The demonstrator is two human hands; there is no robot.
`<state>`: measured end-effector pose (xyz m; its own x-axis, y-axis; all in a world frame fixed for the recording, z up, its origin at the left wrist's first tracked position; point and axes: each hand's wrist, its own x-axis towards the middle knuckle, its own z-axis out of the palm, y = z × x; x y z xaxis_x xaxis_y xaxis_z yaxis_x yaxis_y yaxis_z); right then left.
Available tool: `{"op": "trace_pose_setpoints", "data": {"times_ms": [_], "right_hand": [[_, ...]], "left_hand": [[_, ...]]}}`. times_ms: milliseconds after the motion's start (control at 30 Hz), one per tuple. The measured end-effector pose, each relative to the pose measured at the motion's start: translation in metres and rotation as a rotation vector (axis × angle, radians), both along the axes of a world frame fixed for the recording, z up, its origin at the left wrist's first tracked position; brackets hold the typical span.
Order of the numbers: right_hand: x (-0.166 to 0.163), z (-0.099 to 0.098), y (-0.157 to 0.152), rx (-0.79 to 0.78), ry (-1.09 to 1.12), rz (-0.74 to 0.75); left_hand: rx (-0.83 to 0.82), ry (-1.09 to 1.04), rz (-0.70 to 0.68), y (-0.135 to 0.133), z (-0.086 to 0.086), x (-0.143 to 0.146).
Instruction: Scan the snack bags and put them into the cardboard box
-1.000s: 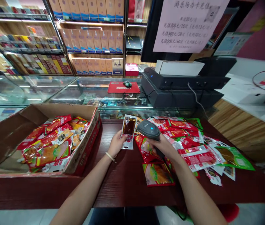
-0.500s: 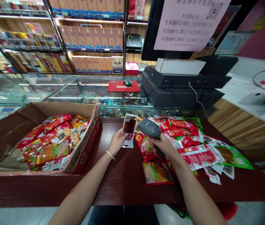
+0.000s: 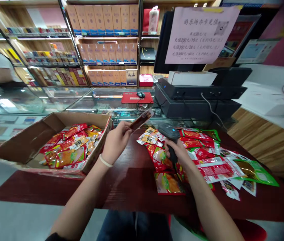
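Head view shows, nearest to us, the dark red surface (image 3: 129, 192), with many packets (image 3: 218, 169) heaped on its right part. Above this heap is our right hand (image 3: 179, 152), its fingers wrapped around the handle of a scanner (image 3: 170, 132) with a small blue light. Our left hand (image 3: 117, 139) is between the heap and the cardboard box (image 3: 26, 142), where other packets (image 3: 69, 149) lie; its thumb and fingers are clamped on one dark packet (image 3: 142, 119). This packet is raised and tilted, far end upward, apart from the scanner. We judge that the step in hand is to handle this single packet beside the scanner. The next move would call for a firm pinch, because only the near end is held. Farther away are a computer mouse (image 3: 140, 94) on a red pad (image 3: 129, 98), and shelves (image 3: 112, 67) with boxes (image 3: 104, 20).
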<state>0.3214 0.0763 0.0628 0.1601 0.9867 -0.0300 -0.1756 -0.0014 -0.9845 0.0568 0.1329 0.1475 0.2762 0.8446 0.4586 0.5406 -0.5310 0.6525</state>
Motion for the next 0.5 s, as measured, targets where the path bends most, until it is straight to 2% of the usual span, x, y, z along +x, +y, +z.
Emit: {"op": "trace_pose_setpoints", "data": {"times_ms": [67,100,167,233,300,400,500], "right_hand": [[-0.001,0.000,0.000,-0.003,0.002,-0.011],[-0.001,0.000,0.000,-0.010,-0.001,0.000],[-0.005,0.000,-0.001,0.002,-0.008,-0.007],[-0.009,-0.001,-0.001,-0.016,-0.005,0.014],[-0.013,-0.002,0.000,-0.027,-0.004,0.023],[-0.018,-0.005,0.000,-0.051,0.004,0.038],[-0.021,-0.005,0.000,-0.073,0.000,0.057]], "left_hand": [[0.116,0.113,0.128,-0.009,0.026,-0.029],[0.172,0.156,0.206,-0.011,0.034,-0.044],[0.263,0.228,0.379,-0.010,0.038,-0.075],[0.304,0.293,0.534,-0.003,0.032,-0.107],[0.278,0.358,0.610,0.005,0.018,-0.136],[0.101,0.413,0.541,0.015,-0.004,-0.167],[-0.004,0.357,0.452,0.019,-0.015,-0.176]]}}
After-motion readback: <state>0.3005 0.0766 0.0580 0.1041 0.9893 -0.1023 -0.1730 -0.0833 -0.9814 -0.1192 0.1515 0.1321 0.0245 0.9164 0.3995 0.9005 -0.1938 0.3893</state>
